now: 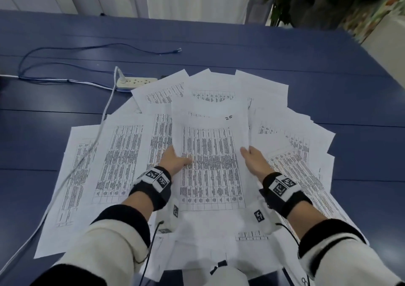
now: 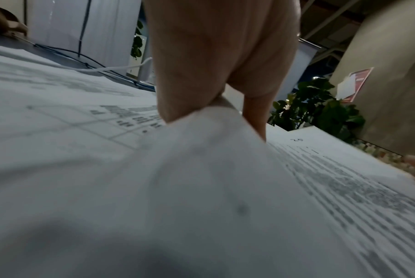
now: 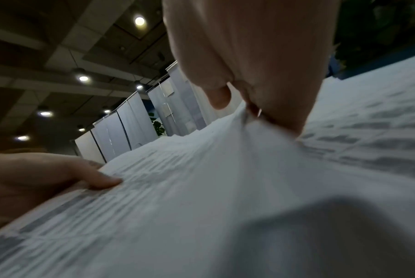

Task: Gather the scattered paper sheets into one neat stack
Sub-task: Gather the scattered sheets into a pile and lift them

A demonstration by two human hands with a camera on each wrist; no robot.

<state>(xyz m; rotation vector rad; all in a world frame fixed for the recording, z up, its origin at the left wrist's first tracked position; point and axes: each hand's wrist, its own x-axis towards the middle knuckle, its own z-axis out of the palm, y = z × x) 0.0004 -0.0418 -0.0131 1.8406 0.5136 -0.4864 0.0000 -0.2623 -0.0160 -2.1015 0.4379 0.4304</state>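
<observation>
Several printed paper sheets [image 1: 122, 161] lie fanned over the blue table [image 1: 285, 51]. A bundle of sheets [image 1: 211, 154], its top page marked "25", sits in the middle, lifted and bowed. My left hand [image 1: 175, 159] grips its left edge with the thumb on top; the left wrist view shows the left hand [image 2: 216, 90] pinching the paper edge [image 2: 201, 131]. My right hand [image 1: 252, 157] grips the right edge, and the right wrist view shows the right hand [image 3: 253, 90] pinching the paper [image 3: 225, 159]. The fingers under the bundle are hidden.
A white power strip [image 1: 137, 82] with a white cable [image 1: 105, 115] lies at the back left; the cable runs over the leftmost sheets. A thin blue cable [image 1: 98, 47] loops behind it. A potted plant [image 1: 317, 1] stands beyond the far right corner.
</observation>
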